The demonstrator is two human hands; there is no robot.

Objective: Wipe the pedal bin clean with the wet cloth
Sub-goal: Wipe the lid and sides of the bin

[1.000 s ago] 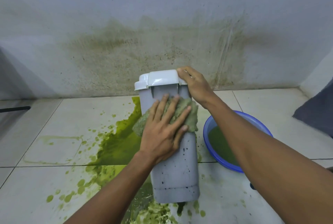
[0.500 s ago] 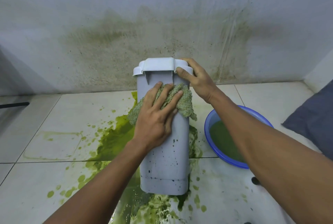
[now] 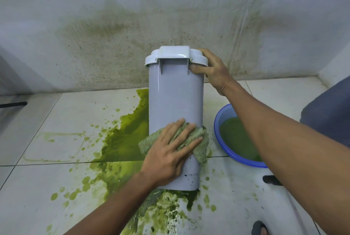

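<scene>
The pedal bin (image 3: 176, 98), standing near the wall edge of the floor (image 3: 75, 106), is clean above now that the spread left hand (image 3: 170, 153) has slid the wet cloth (image 3: 200, 145) down toward its speckled base, the right hand (image 3: 212, 68) gripping its lid (image 3: 174, 53) rim.

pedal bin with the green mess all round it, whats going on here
A person is wiping the grey pedal bin with a wet cloth. The left hand presses the cloth flat against the bin's lower side, while the right hand grips its top under the lid. The bin sits in a green spill on the floor, a blue basin of green water beside it. Dark specks show near its base.
</scene>
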